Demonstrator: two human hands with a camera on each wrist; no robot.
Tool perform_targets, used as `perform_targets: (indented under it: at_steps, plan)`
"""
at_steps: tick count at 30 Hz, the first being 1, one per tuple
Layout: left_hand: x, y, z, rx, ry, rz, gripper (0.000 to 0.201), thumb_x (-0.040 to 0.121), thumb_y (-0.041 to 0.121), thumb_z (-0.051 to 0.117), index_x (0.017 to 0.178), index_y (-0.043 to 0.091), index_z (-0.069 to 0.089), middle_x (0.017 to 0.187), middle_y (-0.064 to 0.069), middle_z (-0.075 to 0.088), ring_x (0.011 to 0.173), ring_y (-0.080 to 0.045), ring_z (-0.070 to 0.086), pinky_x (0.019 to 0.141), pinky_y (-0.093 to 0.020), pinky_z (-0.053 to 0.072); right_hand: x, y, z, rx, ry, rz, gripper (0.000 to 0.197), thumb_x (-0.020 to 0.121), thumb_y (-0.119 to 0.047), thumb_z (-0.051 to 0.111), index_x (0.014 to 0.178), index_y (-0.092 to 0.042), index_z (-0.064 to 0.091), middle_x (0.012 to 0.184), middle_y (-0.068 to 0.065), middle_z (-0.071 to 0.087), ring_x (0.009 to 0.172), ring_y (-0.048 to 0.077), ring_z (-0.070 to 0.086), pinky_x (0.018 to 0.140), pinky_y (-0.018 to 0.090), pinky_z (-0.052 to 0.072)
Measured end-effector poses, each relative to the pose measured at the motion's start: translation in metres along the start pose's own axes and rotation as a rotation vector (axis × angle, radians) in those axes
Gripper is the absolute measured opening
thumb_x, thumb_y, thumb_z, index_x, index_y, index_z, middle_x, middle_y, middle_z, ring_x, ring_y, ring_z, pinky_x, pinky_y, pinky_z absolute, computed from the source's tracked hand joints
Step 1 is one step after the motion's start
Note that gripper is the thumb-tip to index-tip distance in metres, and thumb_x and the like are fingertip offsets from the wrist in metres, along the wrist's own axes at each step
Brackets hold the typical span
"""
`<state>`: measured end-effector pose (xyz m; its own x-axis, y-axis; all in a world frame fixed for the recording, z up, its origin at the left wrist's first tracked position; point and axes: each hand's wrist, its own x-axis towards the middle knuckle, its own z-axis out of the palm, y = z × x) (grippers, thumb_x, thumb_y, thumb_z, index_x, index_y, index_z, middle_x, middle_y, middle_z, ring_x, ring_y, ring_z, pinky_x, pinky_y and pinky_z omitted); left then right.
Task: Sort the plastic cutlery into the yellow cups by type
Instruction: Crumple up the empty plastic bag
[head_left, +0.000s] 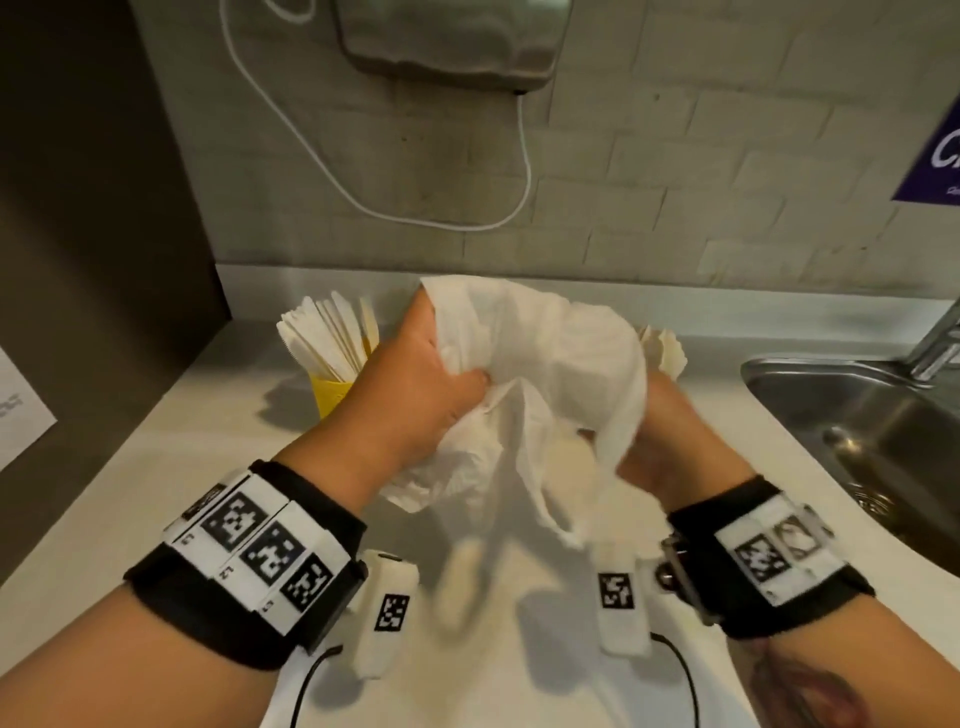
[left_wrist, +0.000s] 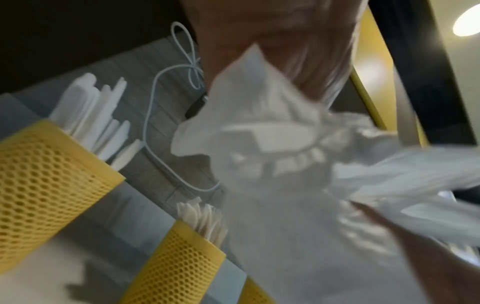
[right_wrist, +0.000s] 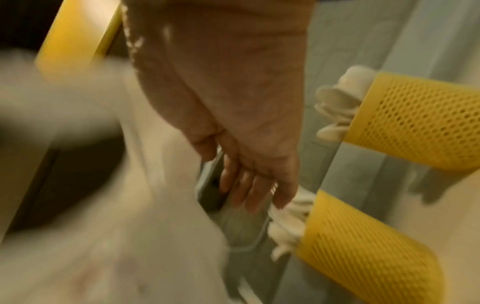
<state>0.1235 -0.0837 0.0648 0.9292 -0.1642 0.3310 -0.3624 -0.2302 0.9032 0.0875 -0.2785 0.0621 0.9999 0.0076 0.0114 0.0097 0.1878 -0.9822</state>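
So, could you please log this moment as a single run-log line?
left hand: grips white plastic bag | right hand: holds bag's other side | yellow cups: already hold cutlery | spot: counter beside sink

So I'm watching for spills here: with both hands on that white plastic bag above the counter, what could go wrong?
The left hand and right hand hold the white plastic bag crumpled just in front of the yellow cups. A swing of the bag could tip a full cup. The sink lies close on the right, so loose cutlery might slide in. Whether anything remains in the bag cannot be told.
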Motion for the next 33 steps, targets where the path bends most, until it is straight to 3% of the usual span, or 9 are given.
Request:
perform_targets:
  at_steps: [1,3,7,10,13,17,21,26,33]
  plan:
    - [0.002,-0.003,-0.004,0.075,0.05,0.013,0.05,0.078,0.006,0.072,0.117,0.029,0.05,0.107,0.006,0.069,0.101,-0.016,0.067,0.092,-0.042,0.054,0.004,-0.012,-0.003,0.073,0.057,-0.106,0.012,0.078,-0.003,0.066,0.089,-0.007,0.065,0.07,-0.002,0.072,0.071,0.015,0.066,0.059,0.019,0.051]
    - [0.005,-0.007,-0.009,0.227,0.136,0.045,0.044,0.08,-0.001,0.063,0.114,0.024,0.05,0.109,0.001,0.064,0.101,-0.02,0.062,0.091,-0.041,0.052,0.007,-0.025,-0.011,0.165,0.283,-0.281,0.025,0.093,-0.022,0.048,0.108,-0.009,0.062,0.094,0.005,0.073,0.094,0.025,0.064,0.077,0.024,0.05]
    - [0.004,-0.003,-0.004,0.385,0.16,0.034,0.055,0.085,-0.005,0.056,0.128,0.028,0.047,0.121,0.005,0.056,0.102,-0.012,0.053,0.087,-0.028,0.045,-0.014,-0.018,0.01,-0.38,0.191,-0.549,0.047,0.091,-0.044,0.049,0.135,-0.027,0.044,0.139,-0.007,0.053,0.127,0.0,0.049,0.107,0.025,0.041]
    - [-0.001,0.005,0.004,0.184,0.025,0.039,0.06,0.084,-0.004,0.062,0.129,0.033,0.045,0.113,0.011,0.063,0.1,-0.009,0.062,0.083,-0.022,0.049,-0.007,0.011,0.034,-0.621,-0.012,-0.409,0.094,0.076,-0.071,0.056,0.152,-0.036,0.014,0.154,-0.02,0.026,0.135,-0.015,0.027,0.112,0.025,0.031]
    - [-0.01,0.008,0.006,-0.159,-0.17,-0.007,0.069,0.08,-0.01,0.07,0.13,0.032,0.048,0.112,0.009,0.071,0.105,-0.006,0.068,0.089,-0.028,0.057,0.005,0.022,0.042,-0.358,-0.167,-0.309,0.084,0.082,-0.045,0.07,0.15,-0.029,0.024,0.147,-0.004,0.046,0.134,0.008,0.047,0.11,0.04,0.041]
    - [-0.011,0.0,0.005,-0.243,-0.172,-0.012,0.071,0.072,0.0,0.081,0.13,0.031,0.055,0.116,0.0,0.072,0.108,-0.019,0.07,0.092,-0.047,0.057,0.005,0.016,0.039,0.068,-0.322,-0.084,0.054,0.086,-0.011,0.067,0.136,-0.005,0.047,0.118,0.011,0.068,0.104,0.02,0.068,0.076,0.027,0.056]
    - [-0.009,-0.002,0.006,-0.058,-0.095,0.128,0.069,0.054,0.035,0.086,0.11,0.06,0.055,0.129,0.006,0.058,0.115,-0.013,0.062,0.096,-0.038,0.055,0.007,0.017,0.034,0.15,-0.371,0.014,0.047,0.086,-0.002,0.062,0.132,0.003,0.052,0.123,0.024,0.064,0.11,0.033,0.065,0.09,0.04,0.055]
    - [-0.012,-0.015,0.011,-0.232,-0.05,0.018,0.082,0.055,0.026,0.09,0.119,0.036,0.04,0.128,0.002,0.058,0.114,-0.012,0.064,0.092,-0.044,0.057,0.013,0.013,0.031,0.196,-0.191,-0.019,0.037,0.091,0.001,0.057,0.128,0.004,0.055,0.118,0.026,0.066,0.103,0.038,0.067,0.084,0.045,0.057]
    - [-0.008,-0.026,0.016,-0.093,-0.18,0.038,0.104,0.071,0.008,0.084,0.141,0.05,0.02,0.104,0.005,0.075,0.098,-0.013,0.071,0.093,-0.039,0.054,0.032,0.012,0.029,0.063,0.305,-0.085,0.038,0.095,-0.011,0.058,0.129,-0.015,0.041,0.112,0.017,0.066,0.1,0.035,0.069,0.086,0.056,0.056]
